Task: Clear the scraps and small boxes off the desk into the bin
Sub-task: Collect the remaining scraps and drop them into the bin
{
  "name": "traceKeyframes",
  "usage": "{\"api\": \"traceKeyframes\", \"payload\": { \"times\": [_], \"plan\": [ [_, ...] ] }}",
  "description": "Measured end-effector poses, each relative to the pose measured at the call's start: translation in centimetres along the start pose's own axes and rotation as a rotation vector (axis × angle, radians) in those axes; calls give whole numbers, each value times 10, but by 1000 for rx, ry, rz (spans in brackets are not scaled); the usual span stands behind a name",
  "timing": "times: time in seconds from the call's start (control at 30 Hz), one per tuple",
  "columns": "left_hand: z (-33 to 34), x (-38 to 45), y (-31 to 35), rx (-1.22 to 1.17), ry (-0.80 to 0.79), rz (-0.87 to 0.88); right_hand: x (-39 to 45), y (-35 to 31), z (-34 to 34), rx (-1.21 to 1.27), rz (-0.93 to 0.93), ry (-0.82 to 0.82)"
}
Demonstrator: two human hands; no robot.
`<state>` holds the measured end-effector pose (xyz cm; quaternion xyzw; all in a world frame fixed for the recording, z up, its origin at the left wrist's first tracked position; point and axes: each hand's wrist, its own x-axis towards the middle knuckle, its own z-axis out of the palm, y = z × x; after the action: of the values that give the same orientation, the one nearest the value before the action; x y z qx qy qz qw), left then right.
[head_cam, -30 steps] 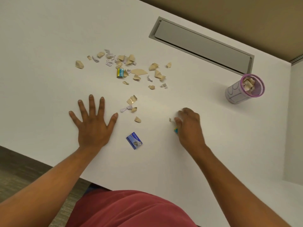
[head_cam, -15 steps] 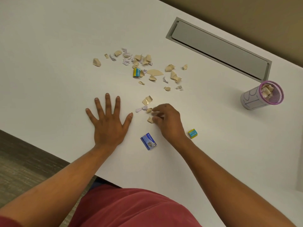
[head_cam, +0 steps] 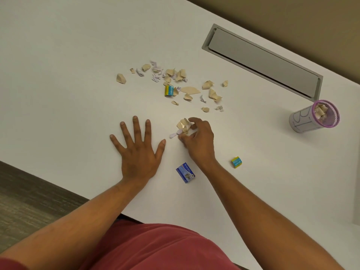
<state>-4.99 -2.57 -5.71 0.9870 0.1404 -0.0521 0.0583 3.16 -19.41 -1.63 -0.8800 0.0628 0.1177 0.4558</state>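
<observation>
Several tan paper scraps now sit inside the curled fingers of the right hand, which pinches them between thumb and fingertips just right of the left hand's thumb; a pale lilac scrap lies touching the desk at the edge of that grasp, and I cannot tell whether it is caught in it. A second ago this hand was further right, beside the small yellow-and-blue box; that box now lies uncovered on the desk, so the hand has left it and gone for the near cluster instead. The left hand stays flat and spread on the desk, gripping nothing. Just near of the right wrist lies the blue box. Farther off, the main scatter of scraps is untouched, with a second yellow-and-blue box among them. The bin, a small purple-rimmed cup already holding some scraps, stands well apart at the right, near the grey cable hatch. By my reading the handful is being gathered but not yet carried, and most of the clearing remains.
</observation>
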Motion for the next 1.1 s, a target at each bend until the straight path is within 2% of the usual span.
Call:
{"api": "traceKeyframes", "payload": {
  "times": [0.1,0.17,0.23,0.27,0.37,0.5,0.63,0.73,0.87,0.93,1.03,1.1],
  "plan": [
    [-1,3,0,-3,-51,3,15,-1,-10,26,-68,71],
    [-3,7,-2,-21,-80,11,24,1,-26,8,-135,187],
    [-8,11,-1,-62,-74,98,38,10,-42,-89,-166,269],
    [-12,13,1,-72,-47,174,46,14,-48,-151,-151,257],
    [-24,26,19,-127,35,317,64,20,-54,-293,-93,55],
    [-28,58,44,-414,-35,354,53,24,-35,-435,-208,-96],
    [-29,81,53,-554,-95,342,13,22,-10,-329,-232,-103],
    [-34,88,49,-646,-166,313,-10,19,-2,-190,-218,-29],
    [-44,95,36,-664,-226,325,8,18,-24,-90,-244,225],
    [-52,96,33,-631,-311,336,29,13,-41,-155,-210,157],
    [-60,94,39,-561,-413,365,42,-1,-49,-350,-153,-158],
    [-62,94,45,-510,-437,394,39,-7,-41,-455,-193,-266]
  ]
}}
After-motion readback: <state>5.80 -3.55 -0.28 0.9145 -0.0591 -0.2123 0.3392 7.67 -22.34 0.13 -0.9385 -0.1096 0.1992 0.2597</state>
